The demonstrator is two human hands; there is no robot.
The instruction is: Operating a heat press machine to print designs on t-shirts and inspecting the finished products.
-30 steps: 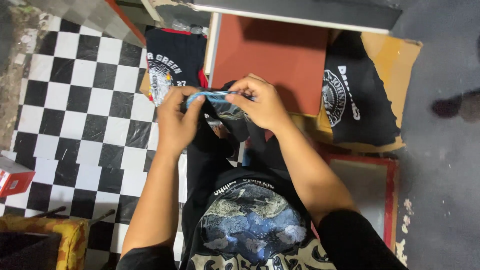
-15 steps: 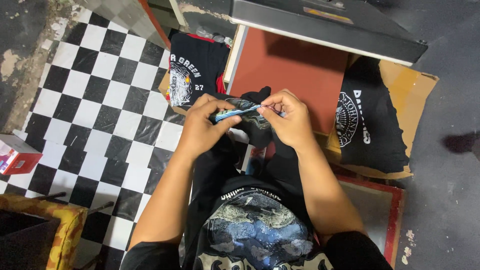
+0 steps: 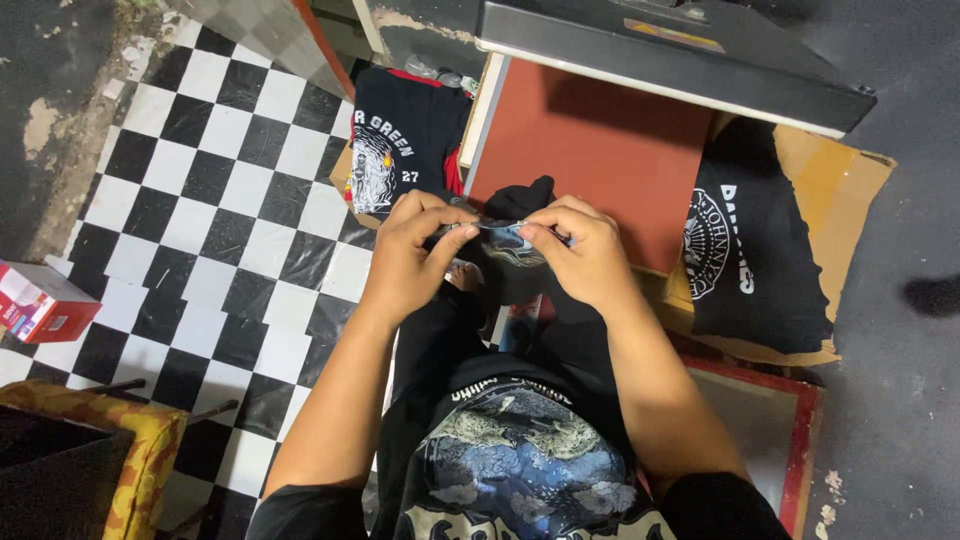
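Both hands pinching thin bluish printed strip, above red-brown flat press pad [image 3: 600,150].
Left hand [image 3: 410,255] grasps strip [image 3: 497,226] at 9 o'clock end, right hand [image 3: 580,250] at 3 o'clock.

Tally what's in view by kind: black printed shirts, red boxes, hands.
Black printed shirts: 3, left pile, right cardboard, lap
Red boxes: 1
Hands: 2, left hand, right hand
Total: 6

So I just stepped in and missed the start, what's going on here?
A person's left hand and right hand pinch a thin bluish sheet between them, over the red pad of a heat press. A black garment lies on the pad's near edge. Printed black shirts lie on either side, above a checkered floor.
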